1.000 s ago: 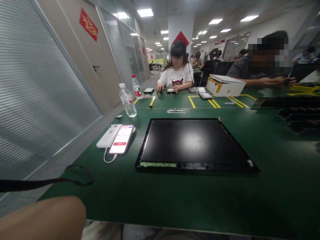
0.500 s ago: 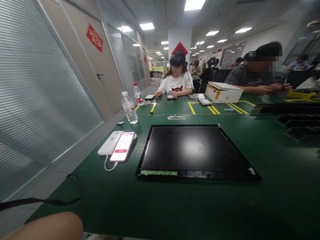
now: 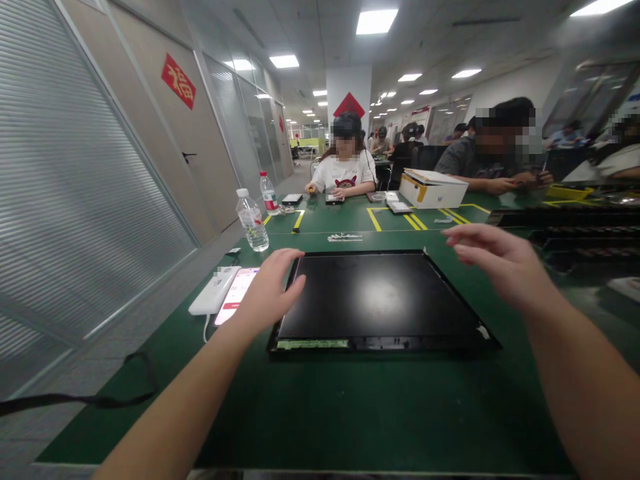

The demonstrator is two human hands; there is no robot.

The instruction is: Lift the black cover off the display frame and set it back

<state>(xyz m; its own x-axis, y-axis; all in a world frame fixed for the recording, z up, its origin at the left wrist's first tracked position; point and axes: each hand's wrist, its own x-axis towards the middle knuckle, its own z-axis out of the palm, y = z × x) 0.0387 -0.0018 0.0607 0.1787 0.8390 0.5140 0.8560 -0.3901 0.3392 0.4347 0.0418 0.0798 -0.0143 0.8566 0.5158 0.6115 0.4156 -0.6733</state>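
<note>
A flat black display panel [image 3: 375, 300] in a thin frame lies on the green table, with a green strip [image 3: 313, 344] along its near left edge. Over the panel's left edge is my left hand [image 3: 273, 287], thumb apart from the fingers and nothing in it; whether it touches the frame is unclear. My right hand [image 3: 493, 257] hovers beyond the panel's right side, open and holding nothing. Partly behind my left hand, a lit phone [image 3: 235, 297] rests against a white power bank [image 3: 213, 293].
Two bottles, one clear [image 3: 253, 223] and one red-capped [image 3: 269, 193], stand at the back left. White scraps [image 3: 345, 237] lie behind the panel. A white box [image 3: 435, 190] is farther back. Dark long parts [image 3: 565, 219] lie at right. People sit opposite.
Both my hands have come into view, the left to the panel's left edge and the right to its right side. The view has shifted slightly to the right.
</note>
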